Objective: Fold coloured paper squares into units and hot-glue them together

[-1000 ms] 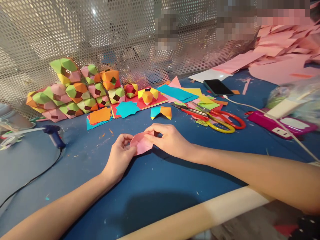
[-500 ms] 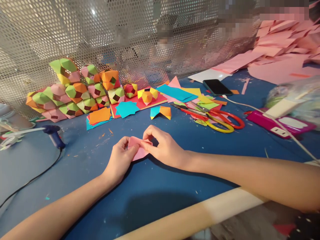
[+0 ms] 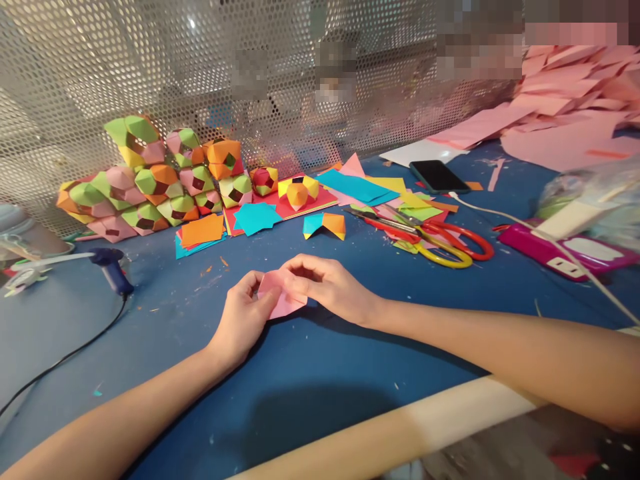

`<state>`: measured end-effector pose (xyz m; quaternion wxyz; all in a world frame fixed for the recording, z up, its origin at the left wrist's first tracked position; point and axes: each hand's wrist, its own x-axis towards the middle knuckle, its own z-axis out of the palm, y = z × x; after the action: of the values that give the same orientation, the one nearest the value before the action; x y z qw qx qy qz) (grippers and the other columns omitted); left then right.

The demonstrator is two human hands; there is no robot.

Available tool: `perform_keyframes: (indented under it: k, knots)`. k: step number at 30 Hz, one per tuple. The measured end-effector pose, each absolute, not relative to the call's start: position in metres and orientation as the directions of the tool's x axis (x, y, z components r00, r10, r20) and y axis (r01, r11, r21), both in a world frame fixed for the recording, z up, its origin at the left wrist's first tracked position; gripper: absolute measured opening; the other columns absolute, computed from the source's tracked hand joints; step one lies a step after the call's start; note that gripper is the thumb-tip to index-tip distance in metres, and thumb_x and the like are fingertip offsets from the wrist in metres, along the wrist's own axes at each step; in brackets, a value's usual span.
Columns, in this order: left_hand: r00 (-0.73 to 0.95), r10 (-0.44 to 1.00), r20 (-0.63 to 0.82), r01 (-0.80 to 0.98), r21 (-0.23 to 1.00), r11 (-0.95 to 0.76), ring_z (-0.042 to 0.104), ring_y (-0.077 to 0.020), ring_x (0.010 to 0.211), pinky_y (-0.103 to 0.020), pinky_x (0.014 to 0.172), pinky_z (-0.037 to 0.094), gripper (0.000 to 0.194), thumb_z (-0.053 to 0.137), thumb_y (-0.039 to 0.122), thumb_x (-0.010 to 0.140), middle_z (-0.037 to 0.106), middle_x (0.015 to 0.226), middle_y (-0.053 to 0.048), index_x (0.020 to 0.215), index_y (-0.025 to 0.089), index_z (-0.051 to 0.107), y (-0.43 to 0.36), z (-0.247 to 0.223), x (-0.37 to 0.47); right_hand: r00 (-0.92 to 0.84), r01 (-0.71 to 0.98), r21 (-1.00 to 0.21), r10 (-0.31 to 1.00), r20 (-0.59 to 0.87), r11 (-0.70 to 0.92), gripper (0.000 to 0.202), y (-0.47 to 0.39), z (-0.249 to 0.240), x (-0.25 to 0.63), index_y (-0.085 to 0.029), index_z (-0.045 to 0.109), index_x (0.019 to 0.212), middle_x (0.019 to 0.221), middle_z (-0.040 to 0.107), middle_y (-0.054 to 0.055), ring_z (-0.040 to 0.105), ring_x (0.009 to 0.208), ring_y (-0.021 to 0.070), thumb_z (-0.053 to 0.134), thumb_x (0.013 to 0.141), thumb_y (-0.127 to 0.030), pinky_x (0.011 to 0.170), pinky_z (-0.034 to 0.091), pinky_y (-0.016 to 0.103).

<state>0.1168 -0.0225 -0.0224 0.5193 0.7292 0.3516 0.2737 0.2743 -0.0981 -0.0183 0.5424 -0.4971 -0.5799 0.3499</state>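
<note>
A small piece of pink paper (image 3: 286, 303) with crease lines is held between both hands, just above the blue table. My left hand (image 3: 243, 308) pinches its left side, thumb on top and fingers behind. On the upper right part of the paper, my right hand (image 3: 333, 287) is closed, its thumb pressing the surface and its fingers curled behind. A folded paper unit in blue, orange and yellow (image 3: 324, 225) stands on the table beyond my hands. Blue paper pieces (image 3: 257, 219) and a stack of orange squares (image 3: 202, 231) lie behind to the left.
Stacked folded paper balls (image 3: 156, 183) line the metal mesh at the back. Two pairs of scissors (image 3: 440, 243) rest among paper scraps on the right. Beyond are a phone (image 3: 439, 176), a magenta power strip (image 3: 530, 250) and pink paper sheets (image 3: 560, 100). A corded glue gun (image 3: 114, 270) lies left.
The pink paper's right part, bent up between my fingers before, now lies flatter. My right thumb has shifted onto its face. The whole view has drifted slightly.
</note>
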Motion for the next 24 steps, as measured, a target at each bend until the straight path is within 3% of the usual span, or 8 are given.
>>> perform_keyframes:
  k: [6, 9, 17, 24]
  knots:
    - [0.592, 0.805, 0.041, 0.202, 0.959, -0.197, 0.048, -0.0101, 0.062, -0.021, 0.057, 0.037, 0.015, 0.058, 0.031, 0.078, 0.055, 0.071, 0.003, 0.075, 0.017, 0.054, -0.022, -0.022, 0.118, 0.168, 0.059, -0.972, 0.957, 0.235, 0.228, 0.048, -0.092, -0.026, 0.277, -0.017, 0.061, 0.076, 0.073, 0.06, 0.003, 0.054, 0.074, 0.0156, 0.034, 0.091, -0.055, 0.069, 0.042, 0.029]
    - [0.598, 0.8, 0.037, 0.238, 0.945, -0.222, 0.047, -0.0103, 0.064, -0.02, 0.057, 0.037, 0.014, 0.057, 0.031, 0.079, 0.055, 0.072, 0.002, 0.076, 0.017, 0.054, -0.021, -0.023, 0.117, 0.198, 0.007, -0.986, 0.966, 0.166, 0.168, 0.042, -0.086, -0.03, 0.278, -0.016, 0.06, 0.072, 0.069, 0.058, 0.001, 0.052, 0.067, 0.0138, 0.043, 0.087, -0.053, 0.065, 0.04, 0.028]
    - [0.627, 0.779, 0.028, 0.276, 0.927, -0.255, 0.048, -0.0102, 0.067, -0.019, 0.059, 0.038, 0.012, 0.058, 0.029, 0.078, 0.056, 0.073, 0.002, 0.079, 0.017, 0.057, -0.021, -0.023, 0.117, 0.105, 0.31, -0.927, 0.962, 0.253, 0.21, 0.018, -0.094, -0.023, 0.272, -0.016, 0.065, 0.086, 0.079, 0.063, 0.001, 0.056, 0.072, 0.0123, 0.057, 0.083, -0.032, 0.066, 0.044, 0.024]
    - [0.625, 0.78, -0.007, 0.283, 0.934, -0.219, 0.046, -0.0098, 0.064, -0.018, 0.056, 0.037, 0.011, 0.059, 0.026, 0.076, 0.056, 0.071, 0.002, 0.079, 0.015, 0.059, -0.025, -0.016, 0.12, 0.079, 0.591, -0.719, 0.861, 0.503, 0.366, 0.01, -0.092, -0.028, 0.273, -0.016, 0.066, 0.08, 0.077, 0.064, 0.002, 0.058, 0.071, 0.0122, 0.057, 0.083, -0.018, 0.068, 0.046, 0.024]
